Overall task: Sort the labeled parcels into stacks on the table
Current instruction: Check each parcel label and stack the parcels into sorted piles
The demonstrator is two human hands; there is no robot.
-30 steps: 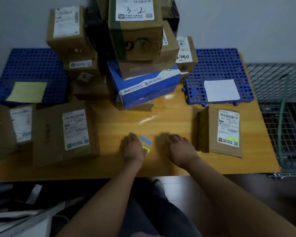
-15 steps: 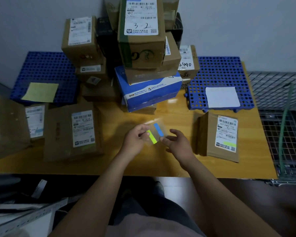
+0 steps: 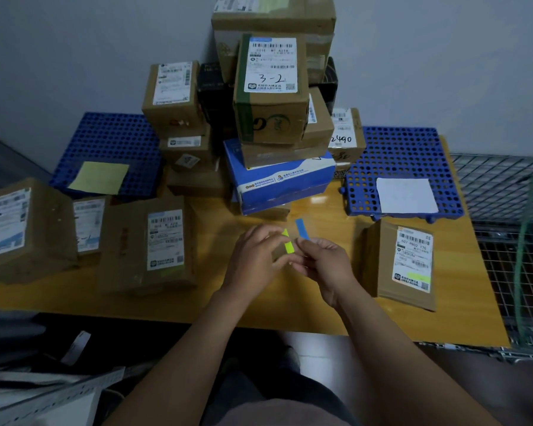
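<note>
My left hand [image 3: 254, 262] and my right hand [image 3: 323, 265] meet above the middle of the wooden table [image 3: 216, 302]. The left hand holds a clear sheet with a yellow-green sticker strip [image 3: 289, 245]; the right hand pinches a blue sticker strip [image 3: 302, 229]. A pile of labeled cardboard parcels rises at the back, topped by a box marked "3-2" [image 3: 271, 90] over a blue-and-white box [image 3: 282, 179]. A flat labeled parcel [image 3: 403, 262] lies right of my hands. Left of them lies another labeled parcel [image 3: 154, 244], with more boxes [image 3: 22, 229] beyond it.
A blue perforated mat with a yellow note [image 3: 100, 178] lies back left. Another blue mat [image 3: 403, 158] with a white sheet [image 3: 406, 195] lies back right. A wire mesh cage [image 3: 511, 229] stands past the table's right edge. A grey wall is behind.
My hands have lifted off the table with the sticker sheet. The blue strip now stands apart from the yellow-green one, in my right fingers. The camera has tilted up.
</note>
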